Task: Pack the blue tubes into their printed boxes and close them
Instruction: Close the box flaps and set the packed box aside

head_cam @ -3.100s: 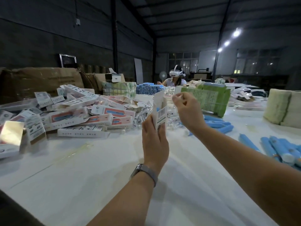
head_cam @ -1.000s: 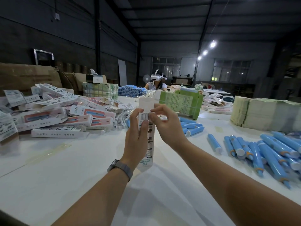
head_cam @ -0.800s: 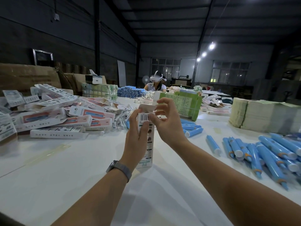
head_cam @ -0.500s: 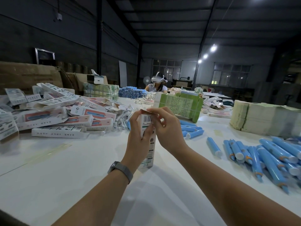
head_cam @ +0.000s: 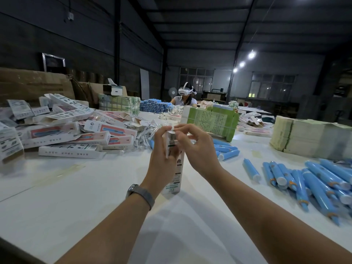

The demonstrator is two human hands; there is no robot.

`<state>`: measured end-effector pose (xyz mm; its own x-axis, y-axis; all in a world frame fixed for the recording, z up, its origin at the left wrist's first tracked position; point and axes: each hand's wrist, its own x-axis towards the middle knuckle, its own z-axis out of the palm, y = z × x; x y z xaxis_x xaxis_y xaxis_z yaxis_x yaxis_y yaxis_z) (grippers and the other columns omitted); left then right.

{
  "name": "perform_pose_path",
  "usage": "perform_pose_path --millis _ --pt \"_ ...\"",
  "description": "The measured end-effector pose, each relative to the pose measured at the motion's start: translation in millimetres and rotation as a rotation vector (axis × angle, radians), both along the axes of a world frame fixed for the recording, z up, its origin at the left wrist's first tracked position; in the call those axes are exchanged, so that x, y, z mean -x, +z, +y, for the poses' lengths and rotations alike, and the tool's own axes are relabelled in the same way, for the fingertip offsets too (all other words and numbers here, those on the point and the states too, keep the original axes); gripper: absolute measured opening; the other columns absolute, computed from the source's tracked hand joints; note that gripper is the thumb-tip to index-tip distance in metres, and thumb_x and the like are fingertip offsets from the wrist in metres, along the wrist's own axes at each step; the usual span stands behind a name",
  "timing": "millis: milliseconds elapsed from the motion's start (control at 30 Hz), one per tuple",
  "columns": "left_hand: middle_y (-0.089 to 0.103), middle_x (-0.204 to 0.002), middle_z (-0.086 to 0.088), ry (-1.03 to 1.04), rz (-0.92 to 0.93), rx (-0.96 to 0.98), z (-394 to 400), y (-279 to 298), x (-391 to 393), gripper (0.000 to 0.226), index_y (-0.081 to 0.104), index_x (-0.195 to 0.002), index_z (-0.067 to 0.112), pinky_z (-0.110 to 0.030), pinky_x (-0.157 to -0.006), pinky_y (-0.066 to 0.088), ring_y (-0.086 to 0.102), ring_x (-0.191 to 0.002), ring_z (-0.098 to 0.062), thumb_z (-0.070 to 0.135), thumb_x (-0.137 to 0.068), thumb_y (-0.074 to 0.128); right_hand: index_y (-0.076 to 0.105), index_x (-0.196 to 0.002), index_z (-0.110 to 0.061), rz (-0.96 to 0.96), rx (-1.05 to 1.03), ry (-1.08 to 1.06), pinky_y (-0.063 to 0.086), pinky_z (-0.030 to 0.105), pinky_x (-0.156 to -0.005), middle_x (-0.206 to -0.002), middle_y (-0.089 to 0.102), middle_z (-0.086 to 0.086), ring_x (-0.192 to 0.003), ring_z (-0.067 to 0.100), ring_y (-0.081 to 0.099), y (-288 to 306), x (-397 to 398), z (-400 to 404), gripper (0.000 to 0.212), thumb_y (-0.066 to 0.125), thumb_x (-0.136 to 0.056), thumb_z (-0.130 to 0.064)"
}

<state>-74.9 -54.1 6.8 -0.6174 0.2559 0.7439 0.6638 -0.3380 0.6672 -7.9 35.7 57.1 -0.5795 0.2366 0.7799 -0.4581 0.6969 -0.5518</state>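
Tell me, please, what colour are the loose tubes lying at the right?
Light blue tubes with white caps, clearest in the head view.

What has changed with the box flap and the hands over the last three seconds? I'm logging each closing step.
The printed box came down from mid-air to stand upright on the white table. Its top flap, open a second ago, is now folded down under the right hand fingertips. The left hand grips the box as before. The loose blue tubes and the pile of packed boxes lie unchanged.

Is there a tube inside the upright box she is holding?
Cannot tell: the printed box is opaque, its top covered by the left hand and right hand.
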Motion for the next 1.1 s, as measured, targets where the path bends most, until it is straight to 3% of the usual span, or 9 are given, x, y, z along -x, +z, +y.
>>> perform_pose_path --millis 100,200,333,400,533,867,1100 --pt "0.064 -0.109 0.007 0.0 -0.03 -0.009 0 1 1 0.06 0.042 -0.119 0.041 -0.033 -0.073 0.059 0.069 -0.087 -0.014 -0.011 -0.093 0.055 0.071 -0.087 -0.02 -0.019 0.052 0.067 0.055 0.046 -0.083 -0.095 0.069 -0.006 -0.093 0.015 0.065 3 3 2 0.01 0.064 -0.094 -0.021" --pt "0.063 -0.097 0.023 0.009 0.003 -0.002 -2 0 3 0.058 0.042 -0.119 0.038 -0.031 -0.071 0.059 0.069 -0.086 -0.011 -0.01 -0.091 0.058 0.071 -0.091 -0.028 0.003 0.02 0.093 0.053 0.034 -0.077 -0.092 0.06 -0.008 -0.094 0.015 0.061 1 5 0 0.018 0.066 -0.092 -0.011" --pt "0.064 -0.099 0.01 0.015 -0.008 -0.008 -2 1 3 0.06 0.041 -0.121 0.042 -0.029 -0.068 0.058 0.069 -0.086 -0.011 -0.007 -0.092 0.061 0.073 -0.093 -0.02 0.01 -0.003 0.064 0.049 0.029 -0.079 -0.088 0.056 -0.015 -0.094 0.014 0.06 2 8 -1 0.015 0.065 -0.091 -0.008" --pt "0.063 -0.099 -0.001 0.013 -0.031 -0.014 -2 2 2 0.065 0.039 -0.123 0.046 -0.029 -0.065 0.058 0.069 -0.081 -0.011 -0.007 -0.092 0.061 0.072 -0.089 -0.018 0.011 -0.035 0.01 0.049 0.034 -0.084 -0.086 0.056 -0.016 -0.095 0.018 0.058 5 11 -2 0.012 0.065 -0.091 -0.008" --pt "0.057 -0.095 -0.021 0.002 -0.08 -0.004 -3 2 3 0.074 0.033 -0.129 0.05 -0.042 -0.064 0.059 0.066 -0.076 -0.028 -0.009 -0.093 0.059 0.069 -0.084 -0.018 0.04 -0.106 -0.075 0.046 0.031 -0.082 -0.082 0.055 -0.018 -0.091 0.015 0.055 5 12 -8 0.012 0.066 -0.088 -0.007" --pt "0.058 -0.095 -0.016 0.028 -0.058 0.019 -3 3 2 0.069 0.035 -0.127 0.047 -0.043 -0.068 0.061 0.067 -0.077 -0.022 -0.008 -0.093 0.059 0.071 -0.089 -0.014 0.019 -0.166 -0.113 0.05 0.036 -0.077 -0.084 0.06 -0.007 -0.086 0.015 0.058 12 13 -5 0.008 0.064 -0.091 -0.011" --pt "0.061 -0.096 -0.002 0.018 -0.037 0.001 -1 1 4 0.069 0.035 -0.124 0.053 -0.025 -0.068 0.057 0.068 -0.081 -0.011 -0.004 -0.094 0.06 0.071 -0.087 -0.018 -0.035 -0.173 -0.085 0.054 0.034 -0.074 -0.084 0.061 -0.011 -0.084 0.008 0.061 24 13 -1 0.011 0.063 -0.092 -0.013"
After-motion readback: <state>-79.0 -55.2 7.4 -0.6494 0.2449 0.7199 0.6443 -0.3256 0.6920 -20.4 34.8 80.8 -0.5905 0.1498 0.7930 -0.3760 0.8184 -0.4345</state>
